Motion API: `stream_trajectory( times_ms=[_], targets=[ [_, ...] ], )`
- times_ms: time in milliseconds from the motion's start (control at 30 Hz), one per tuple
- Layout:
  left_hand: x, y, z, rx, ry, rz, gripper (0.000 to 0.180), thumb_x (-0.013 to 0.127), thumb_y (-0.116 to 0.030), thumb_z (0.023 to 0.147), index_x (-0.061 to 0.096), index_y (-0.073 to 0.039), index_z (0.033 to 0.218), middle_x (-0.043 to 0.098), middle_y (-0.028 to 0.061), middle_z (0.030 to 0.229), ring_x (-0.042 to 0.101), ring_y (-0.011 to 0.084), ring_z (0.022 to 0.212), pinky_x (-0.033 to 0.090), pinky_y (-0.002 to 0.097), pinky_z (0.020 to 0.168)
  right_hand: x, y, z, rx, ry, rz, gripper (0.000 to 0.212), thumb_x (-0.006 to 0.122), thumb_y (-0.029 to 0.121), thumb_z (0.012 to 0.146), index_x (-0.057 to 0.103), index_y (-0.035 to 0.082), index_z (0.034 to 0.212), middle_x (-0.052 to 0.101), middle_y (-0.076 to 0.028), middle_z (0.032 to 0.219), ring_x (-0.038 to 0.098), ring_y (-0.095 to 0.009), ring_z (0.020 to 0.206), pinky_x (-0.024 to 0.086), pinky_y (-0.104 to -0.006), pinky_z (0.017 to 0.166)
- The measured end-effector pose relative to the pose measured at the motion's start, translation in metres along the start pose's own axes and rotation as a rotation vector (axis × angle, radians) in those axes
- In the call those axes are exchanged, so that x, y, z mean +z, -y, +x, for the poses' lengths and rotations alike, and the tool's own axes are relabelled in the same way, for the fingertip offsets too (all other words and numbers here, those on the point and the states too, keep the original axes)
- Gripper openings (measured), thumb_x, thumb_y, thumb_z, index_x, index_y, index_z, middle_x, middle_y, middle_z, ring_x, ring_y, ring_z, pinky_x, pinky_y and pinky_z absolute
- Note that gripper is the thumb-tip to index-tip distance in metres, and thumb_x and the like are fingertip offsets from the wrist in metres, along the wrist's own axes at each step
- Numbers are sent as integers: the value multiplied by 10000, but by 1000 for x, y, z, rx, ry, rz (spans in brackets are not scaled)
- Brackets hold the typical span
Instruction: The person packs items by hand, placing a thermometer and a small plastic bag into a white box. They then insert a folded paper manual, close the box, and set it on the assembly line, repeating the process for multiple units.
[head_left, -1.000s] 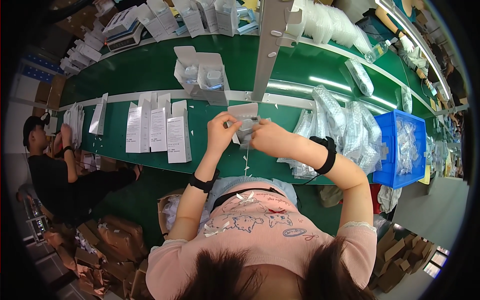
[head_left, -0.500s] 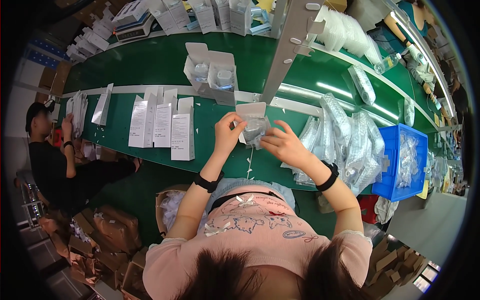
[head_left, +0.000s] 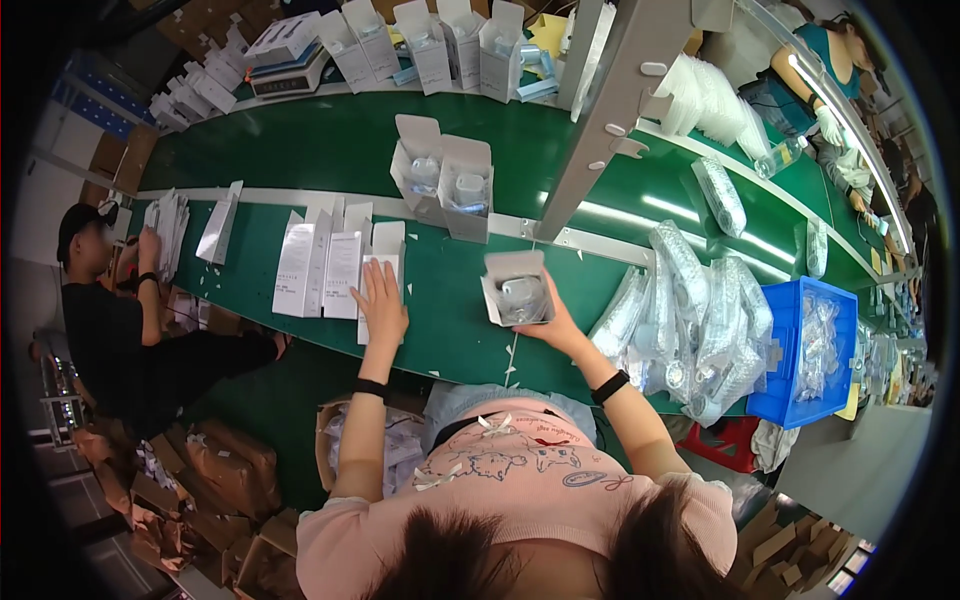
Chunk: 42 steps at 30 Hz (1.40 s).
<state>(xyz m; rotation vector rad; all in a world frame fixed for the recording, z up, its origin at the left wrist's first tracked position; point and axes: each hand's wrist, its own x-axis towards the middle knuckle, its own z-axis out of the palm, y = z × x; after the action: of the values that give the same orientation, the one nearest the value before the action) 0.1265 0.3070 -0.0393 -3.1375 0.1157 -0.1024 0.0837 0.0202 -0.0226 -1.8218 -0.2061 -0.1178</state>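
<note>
My right hand [head_left: 558, 325] grips an open white carton [head_left: 512, 264] from its right side, over the near edge of the green bench. Inside the carton sits a clear-wrapped item [head_left: 522, 298], and the lid flap stands up at the back. To the left, my left hand [head_left: 383, 312] has its fingers spread over the front of a white standing carton [head_left: 388, 245], touching it and hiding most of its face. More printed white cartons [head_left: 296, 265] stand in a row just left of that hand.
Two open filled cartons [head_left: 465, 190] stand behind, near a metal post [head_left: 590, 150]. Bubble-wrapped packs [head_left: 690, 320] are heaped at the right beside a blue crate [head_left: 785, 350]. A co-worker in black [head_left: 110, 330] sits at the left, handling flat cartons [head_left: 170, 225].
My left hand has let go of the filled carton and moved left onto a standing carton. My right hand has shifted from the wrapped item to the carton's side. The view has shifted slightly.
</note>
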Motion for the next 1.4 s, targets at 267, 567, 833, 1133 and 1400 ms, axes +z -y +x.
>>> stream_trajectory(
  times_ms=[267,567,833,1133,1400],
  targets=[
    [-75,-24,-74,-276,-594,-956,871,676,-21,618,163,-16,1321,187,191,1353,224,320,1246,195,424,1012,90,-2,64,7,-97,222,849,755,146,571,277,20,1262,369,-161,1222,343,-279,1172,272,-329,981],
    [-110,-66,-76,263,-859,-545,766,686,-146,674,230,-64,1284,239,226,1308,239,451,1185,244,543,942,117,-14,85,-67,-100,154,787,695,196,649,264,28,1286,360,-147,1249,345,-268,1167,245,-347,995],
    [-116,-154,-39,881,-144,-845,823,710,-242,659,216,-114,1305,236,224,1315,289,440,1161,289,495,938,-36,39,-31,511,-137,1212,458,366,372,880,397,63,1217,501,-44,1138,469,-163,1050,370,-316,891],
    [-91,-199,19,518,265,-1456,909,793,-161,515,265,-106,1253,188,187,1301,340,359,1144,321,430,935,-217,-33,108,74,-351,-734,260,596,156,691,566,83,939,527,-126,1050,471,-280,1011,366,-348,876],
    [-63,-191,17,482,234,-1034,841,766,-109,511,316,-176,1219,251,185,1237,324,368,1133,346,418,921,-318,-194,181,677,-194,-1356,748,636,216,651,269,275,1300,488,-170,1059,479,-409,963,353,-583,789]
  ],
)
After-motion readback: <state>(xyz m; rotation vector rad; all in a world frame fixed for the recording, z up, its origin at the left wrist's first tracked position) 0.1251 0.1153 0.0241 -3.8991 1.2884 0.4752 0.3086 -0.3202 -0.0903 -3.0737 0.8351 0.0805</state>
